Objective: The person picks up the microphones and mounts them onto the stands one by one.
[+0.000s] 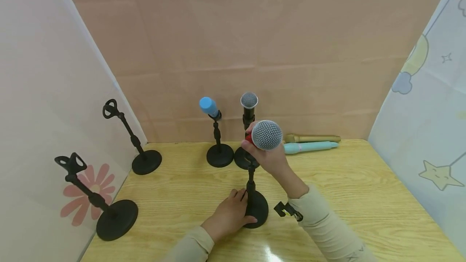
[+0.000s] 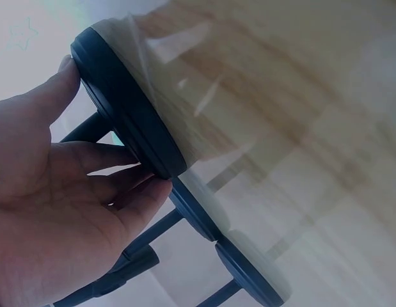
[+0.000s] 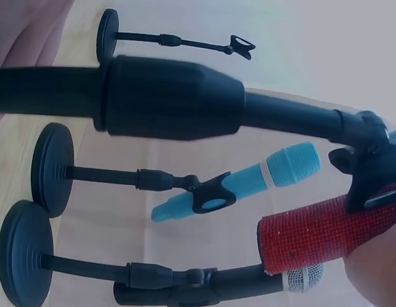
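My right hand (image 1: 272,160) holds a red, glittery microphone (image 3: 306,238) with a silver mesh head, which faces up toward the head camera. In the right wrist view its handle lies at the clip (image 3: 367,173) on top of a black microphone stand (image 3: 175,96), the clip overlapping the handle. Down at the table, my left hand (image 1: 230,213) grips this stand's round base (image 1: 259,209). The left wrist view shows thumb on one side of the base (image 2: 130,105) and fingertips along its lower edge.
Behind stand a blue microphone (image 1: 209,106) and a black microphone (image 1: 249,102), each in a stand. Two stands with bare clips, a nearer one (image 1: 117,219) and a farther one (image 1: 147,162), are at left. A gold microphone (image 1: 313,138) and a light-blue one (image 1: 309,147) lie by the back wall.
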The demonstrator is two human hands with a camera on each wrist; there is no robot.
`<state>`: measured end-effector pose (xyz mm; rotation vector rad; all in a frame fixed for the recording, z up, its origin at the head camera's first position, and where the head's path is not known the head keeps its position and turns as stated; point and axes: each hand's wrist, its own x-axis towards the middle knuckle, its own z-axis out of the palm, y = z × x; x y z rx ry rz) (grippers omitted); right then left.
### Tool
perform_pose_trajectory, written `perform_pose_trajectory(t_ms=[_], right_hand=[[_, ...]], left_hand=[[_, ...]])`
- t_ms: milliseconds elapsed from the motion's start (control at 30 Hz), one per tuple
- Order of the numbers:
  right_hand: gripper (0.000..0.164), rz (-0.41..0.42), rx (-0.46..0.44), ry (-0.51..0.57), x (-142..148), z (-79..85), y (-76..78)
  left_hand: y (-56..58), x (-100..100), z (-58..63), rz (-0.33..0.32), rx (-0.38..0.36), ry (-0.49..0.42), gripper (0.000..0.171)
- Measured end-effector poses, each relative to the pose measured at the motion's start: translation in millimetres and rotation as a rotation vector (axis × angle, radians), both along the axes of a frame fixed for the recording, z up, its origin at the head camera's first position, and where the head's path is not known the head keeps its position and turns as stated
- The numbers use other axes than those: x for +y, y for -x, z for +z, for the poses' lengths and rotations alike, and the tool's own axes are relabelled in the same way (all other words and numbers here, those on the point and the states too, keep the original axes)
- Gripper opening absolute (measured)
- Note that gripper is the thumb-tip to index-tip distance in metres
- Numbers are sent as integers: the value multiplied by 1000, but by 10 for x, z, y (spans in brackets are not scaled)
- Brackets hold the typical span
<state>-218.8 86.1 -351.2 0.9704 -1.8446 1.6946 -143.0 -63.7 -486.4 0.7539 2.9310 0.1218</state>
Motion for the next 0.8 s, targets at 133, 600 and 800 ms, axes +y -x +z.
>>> perform_pose_trajectory(t_ms=[133, 600, 800], right_hand=[[73, 0, -45, -44, -10, 22, -44], [82, -20, -148, -77, -36, 13, -104], [92, -134, -137, -84, -69, -53, -140]], left_hand=[[3, 10, 2, 17, -16, 12, 86], [17, 18, 1, 8, -10, 48, 86], [4, 13, 30, 4, -17, 45, 85]])
